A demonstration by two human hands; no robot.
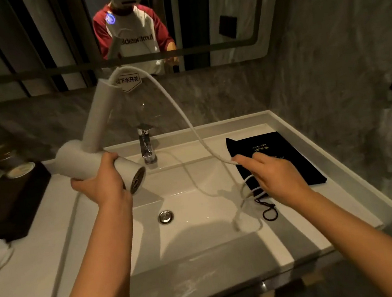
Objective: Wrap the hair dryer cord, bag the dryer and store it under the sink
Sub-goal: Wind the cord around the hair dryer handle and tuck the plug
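the big white sink point(232, 188) sat in the middle, with its flat rim running all around it. a wide mirror point(29, 45) hung on the wall behind it and showed a person in a red and white top. the white hair dryer point(86, 147) was up in the air over the left side of the sink, with its handle pointing up and its round grille end facing down toward the bowl. the left hand point(102, 182) was wrapped tight around the fat body of the dryer. a black bag point(289, 156) lay flat on the right rim of the sink, with its dark drawstring trailing off the near end. the right hand point(274, 173) was just above the bag, and its fingers were pinched on the white cord point(175, 106). the cord ran from the top of the handle down to that hand, then hung in loose loops into the sink. a shiny tap point(146, 144) stood at the back of the sink. a little round drain point(166, 216) was in the bottom.
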